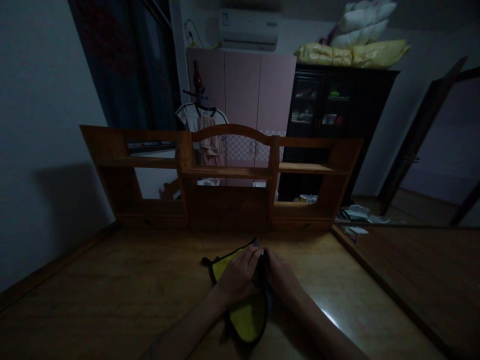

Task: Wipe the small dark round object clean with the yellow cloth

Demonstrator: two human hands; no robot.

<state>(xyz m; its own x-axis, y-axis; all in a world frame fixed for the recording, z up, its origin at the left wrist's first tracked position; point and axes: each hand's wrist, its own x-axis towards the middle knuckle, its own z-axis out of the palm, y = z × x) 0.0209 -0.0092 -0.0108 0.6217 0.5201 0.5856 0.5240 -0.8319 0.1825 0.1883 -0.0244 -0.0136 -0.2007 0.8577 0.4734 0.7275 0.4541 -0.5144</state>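
Observation:
A yellow cloth with a dark border (245, 320) lies on the wooden desk (112, 290) in front of me. My left hand (238, 275) rests on top of the cloth, fingers curled over its upper part. My right hand (281, 275) sits right beside it, touching the left hand and gripping the cloth's dark right edge. The cloth appears folded, with a corner sticking out to the left of my left hand. The room is dim, so fine detail of the fingers is hard to make out.
A wooden shelf unit (225, 175) stands along the desk's back edge. Behind it are a pink wardrobe (243, 90), a dark cabinet (337, 115) with bedding on top, hanging clothes (204, 130) and an air conditioner (249, 27). A wall is on the left.

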